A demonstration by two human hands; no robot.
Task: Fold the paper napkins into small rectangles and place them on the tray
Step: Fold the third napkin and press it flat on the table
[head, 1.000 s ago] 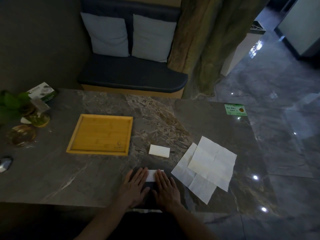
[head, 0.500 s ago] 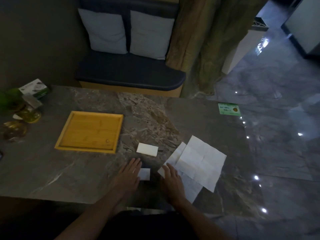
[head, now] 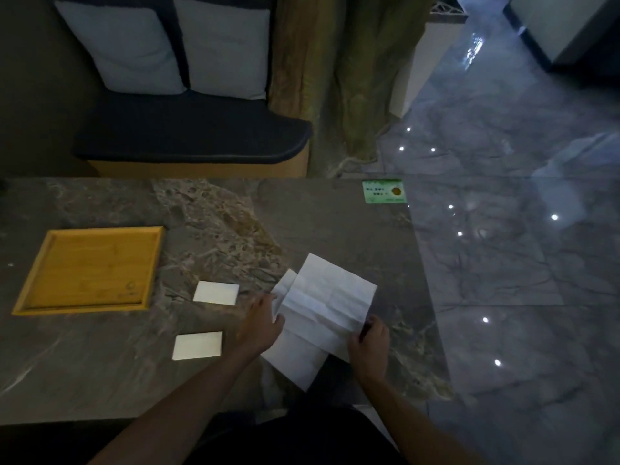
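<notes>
Nearest the viewer, two bare forearms are extended over the dark marbled desk [head: 100, 364]. The right hand [head: 369, 350] is placed at the near right corner of the upper unfolded napkin [head: 330, 297], whose edge is pinched between its curled fingers [head: 367, 325]. The left hand [head: 260, 323] is laid at the left edge of the same sheets, its fingers [head: 270, 302] extended and touching the paper; whether anything is gripped there cannot be told. A second unfolded napkin [head: 295, 359] is seen beneath the first, projecting toward the near desk edge. To the left, one folded napkin rectangle [head: 198, 345] lies flat on the desk, and a second folded rectangle [head: 216, 293] lies farther back. Beyond these, at left, the bamboo tray [head: 33, 290] is shown with no napkin in it. A green card [head: 384, 191] is set at the far right corner. Behind the desk, a cushioned bench [head: 191, 135] and a curtain [head: 335, 62] are visible.
</notes>
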